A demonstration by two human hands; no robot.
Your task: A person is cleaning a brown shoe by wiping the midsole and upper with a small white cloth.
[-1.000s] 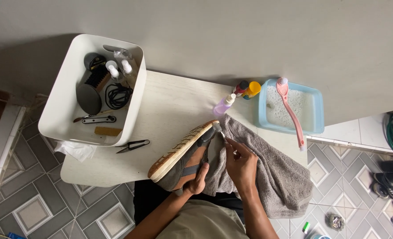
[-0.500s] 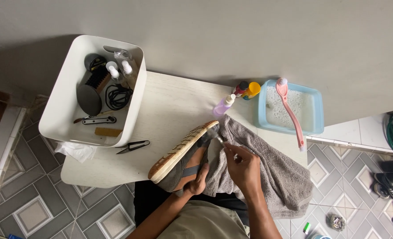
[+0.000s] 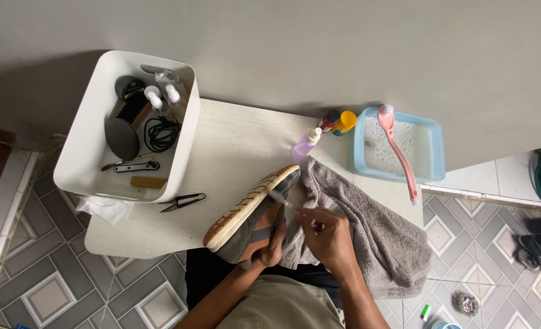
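A grey shoe (image 3: 246, 213) with a tan ridged sole lies on its side at the near edge of the pale table (image 3: 234, 146), sole facing left. My left hand (image 3: 271, 244) grips the shoe from underneath at its heel end. My right hand (image 3: 325, 234) pinches a small slim brush (image 3: 281, 200) whose tip touches the shoe's upper near the toe. A grey towel (image 3: 368, 225) is spread under and to the right of both hands.
A white bin (image 3: 93, 122) of brushes, bottles and cords stands at the left. Small black snips (image 3: 184, 201) lie beside it. A purple spray bottle (image 3: 306, 145), two small bottles (image 3: 338, 122) and a blue tub (image 3: 432, 146) with a pink long-handled brush (image 3: 398, 149) sit at the back right.
My right hand has drawn back down along the shoe, pulling the small brush from the toe tip toward the middle of the upper. The shoe stays held in place.
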